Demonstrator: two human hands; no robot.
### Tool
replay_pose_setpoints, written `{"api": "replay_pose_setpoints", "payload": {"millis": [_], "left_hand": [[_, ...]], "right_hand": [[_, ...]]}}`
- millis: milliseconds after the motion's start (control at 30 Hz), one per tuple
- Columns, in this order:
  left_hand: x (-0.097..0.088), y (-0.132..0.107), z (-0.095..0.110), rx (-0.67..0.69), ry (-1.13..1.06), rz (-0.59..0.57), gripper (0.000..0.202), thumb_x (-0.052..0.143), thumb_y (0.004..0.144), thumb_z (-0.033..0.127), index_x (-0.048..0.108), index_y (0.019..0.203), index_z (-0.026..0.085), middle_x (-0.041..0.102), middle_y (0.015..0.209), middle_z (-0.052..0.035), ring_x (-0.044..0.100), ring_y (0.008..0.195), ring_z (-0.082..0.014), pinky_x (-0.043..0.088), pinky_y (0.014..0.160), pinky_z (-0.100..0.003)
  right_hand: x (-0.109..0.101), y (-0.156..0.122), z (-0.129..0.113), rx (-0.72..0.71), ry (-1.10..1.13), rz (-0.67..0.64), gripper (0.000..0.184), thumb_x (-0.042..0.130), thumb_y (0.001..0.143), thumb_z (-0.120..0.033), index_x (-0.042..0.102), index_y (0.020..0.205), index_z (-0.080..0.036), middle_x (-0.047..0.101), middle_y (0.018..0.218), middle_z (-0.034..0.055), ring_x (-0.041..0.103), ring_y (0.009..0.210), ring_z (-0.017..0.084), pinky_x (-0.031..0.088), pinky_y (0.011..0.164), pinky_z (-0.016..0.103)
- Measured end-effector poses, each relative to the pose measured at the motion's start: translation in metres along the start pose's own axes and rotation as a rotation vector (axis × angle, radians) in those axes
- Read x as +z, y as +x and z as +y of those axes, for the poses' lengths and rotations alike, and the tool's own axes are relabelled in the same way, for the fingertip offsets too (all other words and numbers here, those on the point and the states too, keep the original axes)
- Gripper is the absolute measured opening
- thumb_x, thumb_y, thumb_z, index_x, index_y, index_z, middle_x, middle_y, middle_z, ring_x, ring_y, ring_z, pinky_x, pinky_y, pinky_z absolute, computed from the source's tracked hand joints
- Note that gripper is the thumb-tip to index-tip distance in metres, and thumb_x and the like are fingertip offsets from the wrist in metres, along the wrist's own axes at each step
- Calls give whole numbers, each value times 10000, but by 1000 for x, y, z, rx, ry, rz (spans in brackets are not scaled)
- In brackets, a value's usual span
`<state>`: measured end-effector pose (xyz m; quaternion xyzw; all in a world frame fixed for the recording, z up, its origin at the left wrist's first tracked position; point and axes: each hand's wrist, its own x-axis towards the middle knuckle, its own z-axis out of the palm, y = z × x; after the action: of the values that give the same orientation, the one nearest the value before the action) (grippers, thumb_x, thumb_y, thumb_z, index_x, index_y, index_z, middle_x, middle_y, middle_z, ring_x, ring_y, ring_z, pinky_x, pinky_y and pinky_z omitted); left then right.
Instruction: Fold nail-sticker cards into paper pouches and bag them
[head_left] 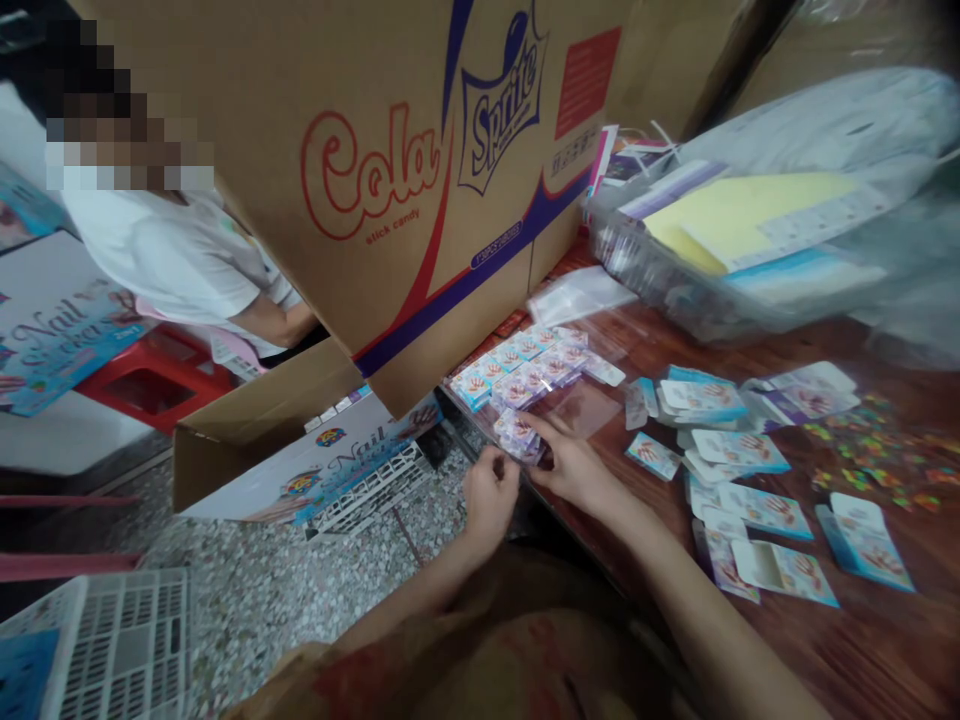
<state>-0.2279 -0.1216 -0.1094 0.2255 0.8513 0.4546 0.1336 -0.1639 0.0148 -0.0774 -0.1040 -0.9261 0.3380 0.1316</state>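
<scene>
My right hand (574, 462) reaches over the table edge, its fingers closed around a small purple-and-white box (514, 428) printed with a hand picture. Close beside it, my left hand (491, 492) is curled, thumb and fingers pressed together; whatever they may pinch is hidden. Just beyond lie rows of similar small boxes, blue ones (499, 362) behind purple ones (534, 380). A clear plastic sleeve (589, 408) rests on the table to the right of them.
Open blue boxes (765, 510) and small colourful pieces (877, 450) lie at right. Behind stands a clear tub (660, 260) of papers. A tall Cola/Sprite carton (420, 200) towers ahead. An open Nail carton (330, 470) sits lower left, near a seated person (187, 240) and a white crate (127, 640).
</scene>
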Motion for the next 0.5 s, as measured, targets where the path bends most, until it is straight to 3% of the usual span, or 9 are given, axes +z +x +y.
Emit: {"api": "replay_pose_setpoints", "payload": {"millis": [400, 500], "left_hand": [[1, 3, -3, -17, -149, 16, 119, 455, 774, 242, 515, 691, 182, 535, 612, 19, 490, 587, -127, 345, 600, -230], [2, 3, -6, -24, -172, 29, 113, 463, 772, 250, 518, 700, 181, 536, 614, 20, 489, 586, -125, 350, 599, -229]], "right_hand": [[23, -9, -7, 17, -77, 244, 445, 582, 780, -193, 580, 1225, -180, 593, 1095, 106, 590, 1015, 258, 507, 879, 386], [23, -11, -7, 21, 11, 303, 411, 604, 778, -219, 602, 1189, -198, 615, 1012, 72, 626, 877, 208, 540, 783, 325]]}}
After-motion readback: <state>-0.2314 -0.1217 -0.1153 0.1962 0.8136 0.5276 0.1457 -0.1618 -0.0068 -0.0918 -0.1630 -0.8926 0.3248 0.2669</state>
